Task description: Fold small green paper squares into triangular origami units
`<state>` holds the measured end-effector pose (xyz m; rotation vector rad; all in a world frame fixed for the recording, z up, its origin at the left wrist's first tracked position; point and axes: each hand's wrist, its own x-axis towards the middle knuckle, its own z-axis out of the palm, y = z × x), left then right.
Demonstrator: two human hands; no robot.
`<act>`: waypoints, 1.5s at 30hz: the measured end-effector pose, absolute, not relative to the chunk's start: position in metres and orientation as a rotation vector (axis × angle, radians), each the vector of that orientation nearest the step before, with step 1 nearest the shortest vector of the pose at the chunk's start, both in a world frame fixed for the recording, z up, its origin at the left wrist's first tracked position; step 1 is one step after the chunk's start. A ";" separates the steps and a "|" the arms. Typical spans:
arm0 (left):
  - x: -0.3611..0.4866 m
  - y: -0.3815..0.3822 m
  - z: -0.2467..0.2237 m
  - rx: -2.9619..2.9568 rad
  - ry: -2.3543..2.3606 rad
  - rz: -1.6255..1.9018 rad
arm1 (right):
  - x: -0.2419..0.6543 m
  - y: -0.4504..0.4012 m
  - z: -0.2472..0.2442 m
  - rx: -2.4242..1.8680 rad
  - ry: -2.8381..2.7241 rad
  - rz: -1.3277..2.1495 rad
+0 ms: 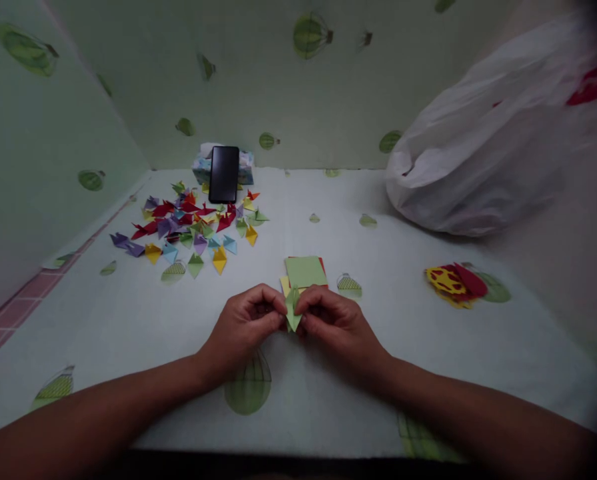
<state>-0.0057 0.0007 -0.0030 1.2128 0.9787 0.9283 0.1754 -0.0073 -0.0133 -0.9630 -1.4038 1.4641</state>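
A small piece of light green folded origami paper is held upright between both hands, just above the table. My left hand pinches its left edge with thumb and forefinger. On the other side, my right hand pinches the right edge in the same way. Right behind the fingertips lies a small stack of square paper sheets, green on top with red and yellow showing beneath. The lower fingers of both hands are curled and partly hidden.
Many folded paper pieces in mixed colours lie heaped at the back left. A phone leans on a tissue box behind them. At the back right sits a large white plastic bag. Yellow and red cut-outs lie to the right.
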 end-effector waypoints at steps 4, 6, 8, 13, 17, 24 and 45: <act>-0.005 0.000 -0.005 1.086 0.962 0.931 | 0.176 -0.007 -0.013 -0.980 -1.432 1.361; -0.004 0.000 -0.004 1.036 0.951 0.869 | 0.177 -0.007 -0.014 -1.019 -1.488 1.260; -0.004 0.000 -0.003 1.046 0.968 0.793 | 0.177 -0.007 -0.015 -1.033 -1.550 1.215; -0.005 0.002 -0.002 1.135 1.026 0.776 | 0.176 -0.009 -0.013 -0.951 -1.395 1.449; -0.005 0.003 -0.001 1.200 1.056 0.728 | 0.176 -0.007 -0.011 -1.011 -1.309 1.589; -0.004 0.001 0.001 1.257 1.011 0.566 | 0.176 -0.008 -0.014 -1.139 -1.360 1.483; -0.007 0.005 -0.001 1.269 0.987 0.648 | 0.178 -0.004 -0.015 -1.025 -1.282 1.687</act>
